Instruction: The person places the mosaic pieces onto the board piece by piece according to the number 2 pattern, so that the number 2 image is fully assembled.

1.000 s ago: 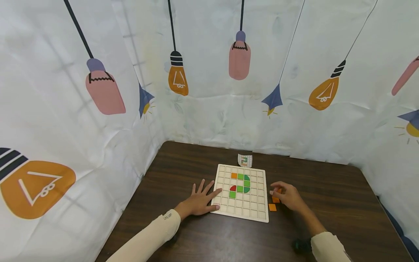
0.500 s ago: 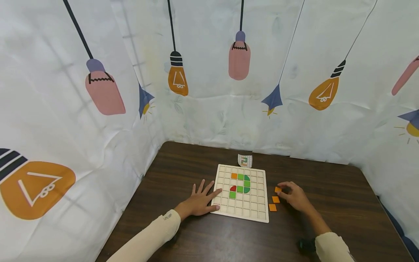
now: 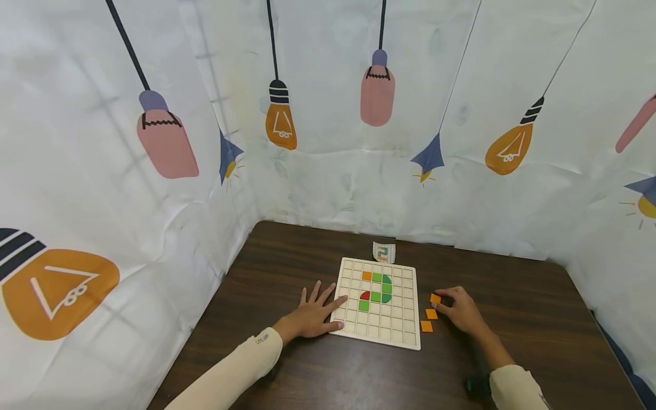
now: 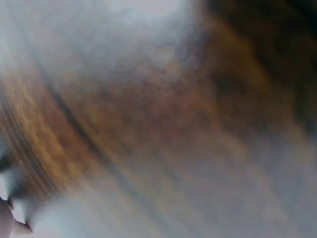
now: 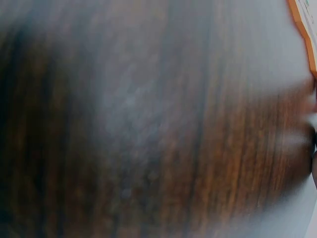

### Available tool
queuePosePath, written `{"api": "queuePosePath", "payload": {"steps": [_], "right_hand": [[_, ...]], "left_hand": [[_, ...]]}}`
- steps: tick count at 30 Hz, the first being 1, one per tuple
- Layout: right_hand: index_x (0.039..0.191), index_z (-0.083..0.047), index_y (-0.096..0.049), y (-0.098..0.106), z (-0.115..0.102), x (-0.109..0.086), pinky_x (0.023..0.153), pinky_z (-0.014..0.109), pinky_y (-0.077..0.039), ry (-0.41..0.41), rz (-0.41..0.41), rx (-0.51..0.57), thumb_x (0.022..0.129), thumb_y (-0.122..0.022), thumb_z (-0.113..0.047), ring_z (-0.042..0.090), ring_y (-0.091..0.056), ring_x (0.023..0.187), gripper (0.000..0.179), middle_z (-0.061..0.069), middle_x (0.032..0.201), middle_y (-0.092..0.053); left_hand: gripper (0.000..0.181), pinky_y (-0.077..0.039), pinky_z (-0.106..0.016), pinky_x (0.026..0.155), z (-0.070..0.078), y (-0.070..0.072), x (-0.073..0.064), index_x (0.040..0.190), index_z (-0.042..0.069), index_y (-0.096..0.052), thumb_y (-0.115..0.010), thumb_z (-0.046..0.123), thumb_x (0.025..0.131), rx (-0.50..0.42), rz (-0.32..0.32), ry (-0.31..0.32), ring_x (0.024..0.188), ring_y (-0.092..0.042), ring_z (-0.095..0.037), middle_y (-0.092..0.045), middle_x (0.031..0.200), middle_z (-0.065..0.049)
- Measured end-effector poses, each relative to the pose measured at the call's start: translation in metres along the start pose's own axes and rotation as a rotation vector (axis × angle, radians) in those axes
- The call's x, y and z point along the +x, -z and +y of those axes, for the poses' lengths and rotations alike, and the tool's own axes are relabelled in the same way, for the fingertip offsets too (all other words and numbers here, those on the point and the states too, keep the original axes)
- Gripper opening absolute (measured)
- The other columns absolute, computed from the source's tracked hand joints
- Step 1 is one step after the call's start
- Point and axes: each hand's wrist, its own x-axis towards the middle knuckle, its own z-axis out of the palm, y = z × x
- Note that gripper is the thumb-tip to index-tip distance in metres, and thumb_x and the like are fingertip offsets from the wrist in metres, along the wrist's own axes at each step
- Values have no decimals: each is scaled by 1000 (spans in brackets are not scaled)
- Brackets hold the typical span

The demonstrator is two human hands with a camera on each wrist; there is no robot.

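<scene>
My left hand (image 3: 310,316) lies with spread fingers at the left side of a pale gridded board (image 3: 400,333), thumb and little-side fingers split by its edge, fingertips over the rim. On the board's grid sit an orange square (image 3: 366,275), several green squares and rounded pieces, and a red quarter-round piece (image 3: 365,295). To the board's right, my right hand (image 3: 463,310) pinches an orange square tile (image 3: 435,299) between thumb and index finger, low over the table. Two more orange tiles, a middle one (image 3: 431,314) and a near one (image 3: 427,326), lie in a slanted row below it.
A small pattern card (image 3: 384,252) stands behind the board, showing a coloured figure on a grid. All of this is on a dark wood-grain table (image 3: 302,242), with a lamp-printed white sheet (image 3: 328,188) behind. The wrist views mostly show blurred tabletop.
My right hand has drawn slightly right, uncovering the orange tiles, which now show as three in a slanted row. My left hand has stayed where it was on the board's edge.
</scene>
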Motion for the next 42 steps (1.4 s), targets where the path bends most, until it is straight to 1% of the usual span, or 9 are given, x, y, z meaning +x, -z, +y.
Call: {"api": "queuePosePath", "payload": {"steps": [2,6,13,18,22,27,34,37,42], "right_hand": [[126,-1,-69,1,-1,-1,94,62,-46,-8,0,-9,91,-76,-24,43,-58,111,43,25,122,-57],[125,-1,-70,1,0,-1,89,59,-48,2,11,-26,90,-77,-26,40,-59,105,44,23,118,-57],[119,-1,-74,1,1,-1,89,57,-49,1,46,-33,88,-79,-25,37,-61,103,39,21,115,-59],[116,-2,-75,-1,0,-1,89,57,-49,2,60,-48,88,-79,-22,37,-62,103,34,21,115,-60],[115,-2,-75,-2,0,0,90,58,-49,4,67,-44,88,-79,-21,38,-62,103,33,20,114,-60],[112,-2,-75,-5,0,1,92,60,-48,9,80,-42,88,-80,-23,41,-62,105,33,21,114,-61],[113,0,-73,-5,1,1,95,63,-46,6,62,-47,90,-77,-23,44,-60,110,32,24,118,-60],[115,0,-71,-5,1,0,95,62,-46,10,64,-49,92,-76,-22,43,-60,111,32,24,120,-60],[114,0,-69,-6,1,0,90,58,-49,46,93,-44,92,-75,-21,37,-63,103,31,21,114,-65]], "left_hand": [[73,-8,-77,112,0,0,1,161,40,-17,-38,71,98,-4,1,2,153,0,-50,-7,170,-9],[74,-9,-77,112,0,-1,1,161,39,-18,-38,72,98,-10,7,-1,153,-1,-50,-8,170,-10],[73,-9,-78,111,1,1,1,161,39,-18,-40,70,98,-9,6,-10,152,-1,-51,-8,170,-11],[73,-8,-77,112,1,1,2,161,40,-17,-38,71,98,-2,-3,2,153,1,-49,-6,170,-9],[74,-8,-77,112,1,2,2,161,39,-17,-38,71,98,-7,-2,7,153,1,-49,-7,170,-9],[73,-8,-78,111,1,3,1,161,37,-20,-42,68,99,-21,1,-5,152,-1,-51,-9,169,-12],[73,-9,-79,111,2,4,-1,161,36,-20,-42,67,99,-19,-1,-14,152,-2,-52,-9,169,-12],[73,-9,-78,111,2,4,-2,161,36,-20,-42,67,99,-16,-3,-12,152,-2,-52,-9,169,-12],[72,-8,-77,112,3,4,-2,161,36,-20,-42,67,99,-28,-6,-4,153,0,-51,-8,170,-11]]}}
